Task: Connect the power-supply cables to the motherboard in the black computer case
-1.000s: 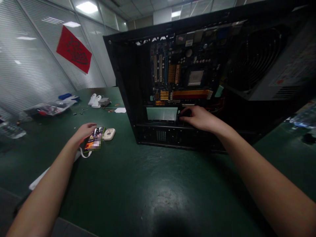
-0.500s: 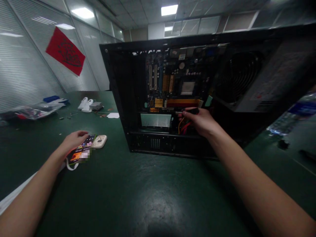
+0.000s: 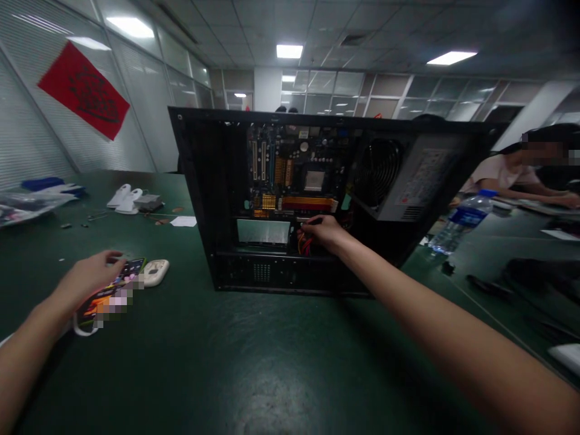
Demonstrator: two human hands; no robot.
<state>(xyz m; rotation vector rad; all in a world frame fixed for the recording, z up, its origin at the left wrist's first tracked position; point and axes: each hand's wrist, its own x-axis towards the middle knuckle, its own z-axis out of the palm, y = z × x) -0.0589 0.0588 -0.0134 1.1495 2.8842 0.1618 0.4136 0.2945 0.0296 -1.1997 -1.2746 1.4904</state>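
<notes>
An opened black computer case (image 3: 254, 275) stands upright on the green table (image 3: 254, 356), its inside facing me. My right hand (image 3: 326, 232) reaches into it below the motherboard (image 3: 296, 158), fingers pinched at a bundle of red and yellow power cables (image 3: 306, 243). The fingers hide the cable ends. My left hand (image 3: 93, 272) lies over a lit phone (image 3: 111, 296), fingers loosely curved and apart, not gripping it. A cream-coloured rounded object (image 3: 156, 273) sits beside the phone. The power supply (image 3: 417, 181) with its fan is in the case's upper right.
Left of the case lie a white object (image 3: 127, 198), a grey block (image 3: 148, 202), a paper piece (image 3: 183, 222) and plastic bags (image 3: 31, 205). To the right stand a water bottle (image 3: 462, 220) and dark cables (image 3: 489, 287). Another person (image 3: 507, 172) sits at the far right.
The view has shifted up and right, bringing the bottle and another person into sight. My right hand stays at the cables; a dark piece seen in it earlier is hidden. My left hand stays by the phone.
</notes>
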